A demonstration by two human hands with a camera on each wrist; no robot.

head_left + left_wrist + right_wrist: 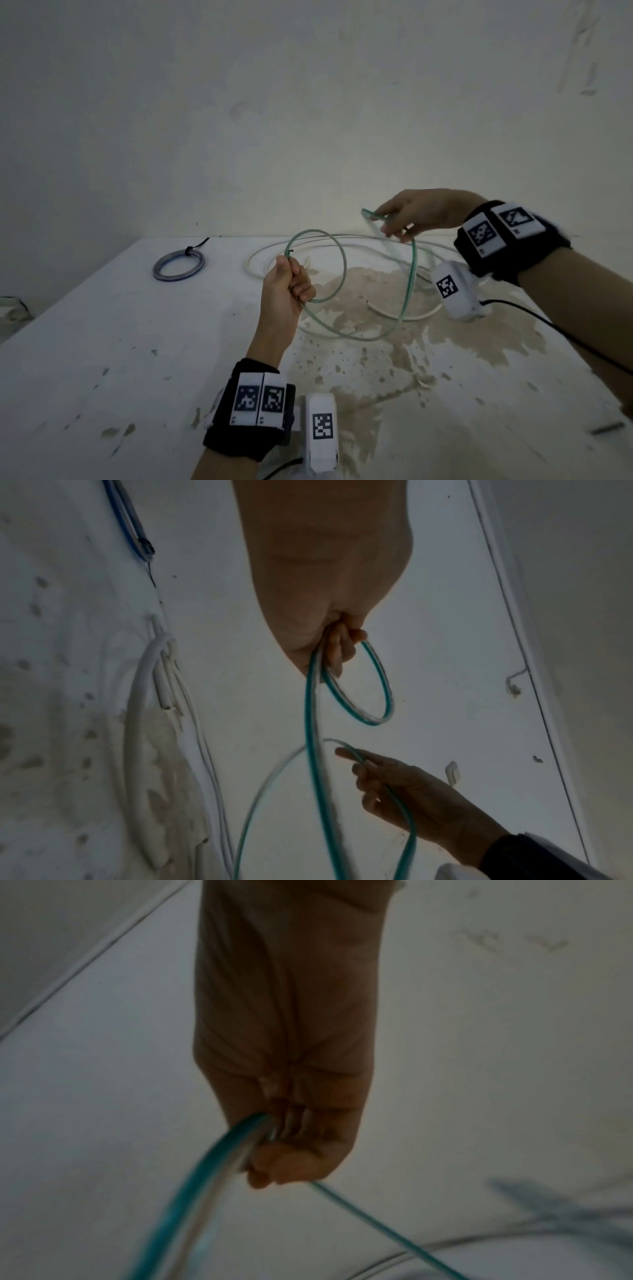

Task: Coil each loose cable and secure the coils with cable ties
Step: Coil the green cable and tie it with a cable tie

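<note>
A thin green cable [342,270] forms one loop above the white table [102,342]. My left hand [287,287] grips the loop where its strands cross; the left wrist view shows the fingers [337,647] curled round the green cable [380,696]. Farther right and higher, my right hand [397,222] holds the free run of the same cable, which hangs in a long arc to the table. In the right wrist view the fingers [284,1167] curl round the green cable [192,1185]. A loose white cable [394,313] lies under the green one.
A blue coil [178,264] bound with a black tie lies at the table's far left, seen also as the blue coil [125,520] in the left wrist view. A bare wall [308,102] stands behind the table. A brown stain [394,359] covers the table's middle.
</note>
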